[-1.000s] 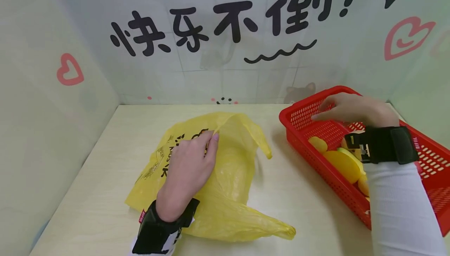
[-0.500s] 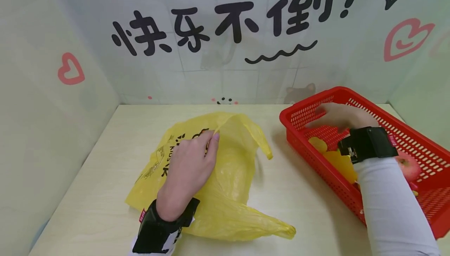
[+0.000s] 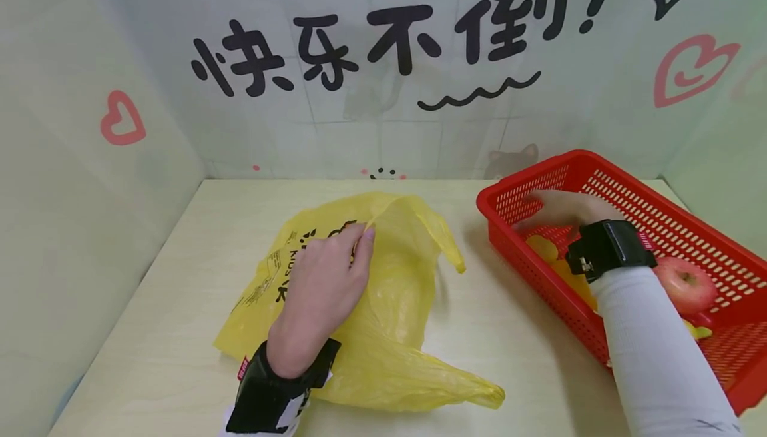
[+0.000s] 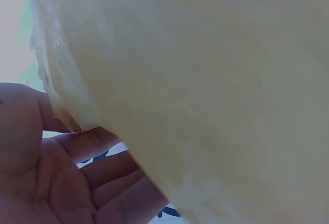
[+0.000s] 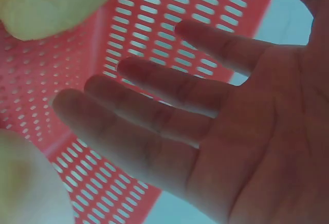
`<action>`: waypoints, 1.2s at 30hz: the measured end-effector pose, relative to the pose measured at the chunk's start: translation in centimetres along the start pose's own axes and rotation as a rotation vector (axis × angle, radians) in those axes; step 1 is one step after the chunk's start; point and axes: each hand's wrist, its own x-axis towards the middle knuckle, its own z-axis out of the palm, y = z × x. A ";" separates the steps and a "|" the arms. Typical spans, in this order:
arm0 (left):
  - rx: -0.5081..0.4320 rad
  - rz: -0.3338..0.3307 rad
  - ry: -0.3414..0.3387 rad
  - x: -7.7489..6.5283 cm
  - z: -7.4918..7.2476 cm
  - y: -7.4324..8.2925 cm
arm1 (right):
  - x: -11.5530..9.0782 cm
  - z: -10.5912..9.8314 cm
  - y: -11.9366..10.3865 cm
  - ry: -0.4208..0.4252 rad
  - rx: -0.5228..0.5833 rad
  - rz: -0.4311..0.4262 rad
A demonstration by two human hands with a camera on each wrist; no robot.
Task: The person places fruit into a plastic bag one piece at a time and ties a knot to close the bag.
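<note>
My left hand (image 3: 323, 280) pinches the edge of a yellow plastic bag (image 3: 395, 290) between thumb and index finger, near the bag's mouth. The bag lies on its side with dark print, its two handles pointing right. In the left wrist view the bag (image 4: 216, 90) fills most of the frame, the edge held at the fingertips. My right hand (image 3: 563, 209) is down inside a red plastic basket (image 3: 539, 280), fingers spread. Nothing lies in its palm in the right wrist view, where a pale yellow rounded thing (image 5: 56, 8) and another (image 5: 31, 183) are near the fingertips.
In the basket are a pink-red apple (image 3: 686, 285), a small yellow rounded thing (image 3: 542, 248) and a larger yellow one (image 3: 572, 278), partly hidden by my wrist. A printed cloth wall (image 3: 377, 144) stands behind the pale wooden tabletop (image 3: 479, 330).
My right hand has moved left and lower into the basket, and the forearm's shift has uncovered the apple. The left hand and the bag have stayed in place.
</note>
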 end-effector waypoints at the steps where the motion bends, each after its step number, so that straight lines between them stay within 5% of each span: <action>1: 0.000 0.002 0.002 0.0 0.0 0.0 | 0.1 0.0 0.0 -0.018 0.005 -0.004; 14: -0.001 0.006 0.000 0.0 0.0 -0.1 | 0.3 0.9 0.2 -0.095 0.012 -0.004; 21: -0.008 -0.004 -0.010 0.0 -0.1 -0.1 | 0.1 1.0 -0.1 -0.121 0.108 0.047; 30: -0.011 -0.002 -0.005 0.0 -0.2 -0.2 | -0.3 1.5 -0.3 -0.077 0.232 0.150; 36: -0.016 -0.008 -0.011 0.0 -0.2 -0.2 | -0.4 1.6 -0.2 -0.080 0.202 0.164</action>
